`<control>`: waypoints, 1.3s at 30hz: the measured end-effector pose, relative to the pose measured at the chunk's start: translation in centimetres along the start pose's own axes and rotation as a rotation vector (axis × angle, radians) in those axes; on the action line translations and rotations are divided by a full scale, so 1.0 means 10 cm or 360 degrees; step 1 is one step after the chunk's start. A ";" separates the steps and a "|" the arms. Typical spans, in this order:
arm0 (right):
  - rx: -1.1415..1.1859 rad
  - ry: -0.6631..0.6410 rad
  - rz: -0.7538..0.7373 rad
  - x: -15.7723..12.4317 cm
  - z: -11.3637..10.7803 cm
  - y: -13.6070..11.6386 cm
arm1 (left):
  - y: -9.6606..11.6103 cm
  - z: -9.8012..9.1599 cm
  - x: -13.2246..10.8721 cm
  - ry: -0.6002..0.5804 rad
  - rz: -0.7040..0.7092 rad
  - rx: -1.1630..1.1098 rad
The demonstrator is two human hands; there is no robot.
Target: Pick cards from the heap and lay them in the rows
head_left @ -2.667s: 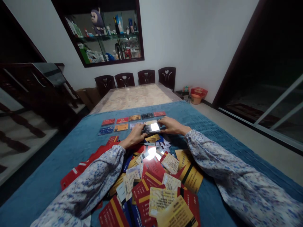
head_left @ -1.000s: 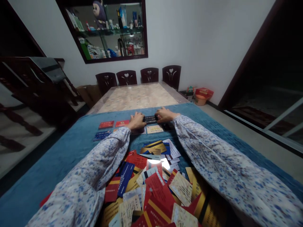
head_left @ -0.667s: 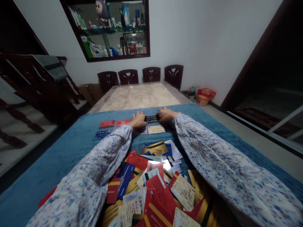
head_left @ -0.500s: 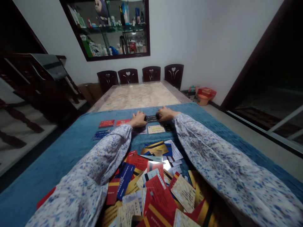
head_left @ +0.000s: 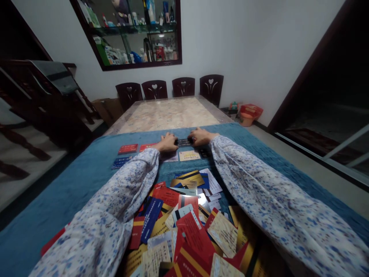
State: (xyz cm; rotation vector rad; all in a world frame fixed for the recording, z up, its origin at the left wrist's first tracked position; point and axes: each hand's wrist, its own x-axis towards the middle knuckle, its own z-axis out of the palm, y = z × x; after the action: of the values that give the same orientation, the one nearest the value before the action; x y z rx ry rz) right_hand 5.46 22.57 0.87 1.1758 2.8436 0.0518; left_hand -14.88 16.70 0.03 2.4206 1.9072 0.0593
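Note:
A black card [head_left: 184, 142] with pale print lies on the blue cloth, between my two hands. My left hand [head_left: 167, 142] has curled fingers at its left end, and my right hand [head_left: 202, 136] grips the opposite end. Just nearer to me is a row with a cream card [head_left: 189, 155], a pale purple card [head_left: 170, 156] partly under my left hand, and a dark card [head_left: 204, 153] below my right wrist. Two red cards, one [head_left: 128, 149] fully visible, and a blue card [head_left: 121, 162] lie to the left. My left sleeve hides part of this area.
A large heap of loose red, gold, blue and white cards [head_left: 193, 234] fills the near middle, between my forearms. Beneath spreads the blue cloth [head_left: 72, 188]. Beyond it runs the bare marble-patterned tabletop [head_left: 170, 113], with several dark chairs [head_left: 183, 87] at the far end.
The camera view has shifted slightly, so most things sit a little higher in the picture. Both hands stay at the ends of the black card, with only slight finger movement.

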 end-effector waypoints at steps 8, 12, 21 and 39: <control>-0.0033 -0.0067 0.0037 0.03 -0.06 -0.06 | 0.01 -0.01 0.03 -0.0050 0.0035 0.0084; -0.0077 -0.0071 0.0030 0.05 -0.07 -0.07 | 0.05 -0.04 0.02 -0.0074 0.0032 0.0140; -0.0171 -0.0099 0.0042 0.05 -0.06 -0.13 | 0.08 -0.03 -0.02 -0.0072 0.0036 0.0190; -0.0127 0.0099 -0.0011 -0.23 -0.20 -0.17 | 0.08 -0.08 -0.19 0.0087 0.0104 0.0234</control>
State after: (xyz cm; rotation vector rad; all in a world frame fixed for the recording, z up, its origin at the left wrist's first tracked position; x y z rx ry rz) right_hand 5.74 19.69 2.91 1.1685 2.8692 0.2029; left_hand -14.60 14.72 0.94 2.6022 1.9184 -0.0121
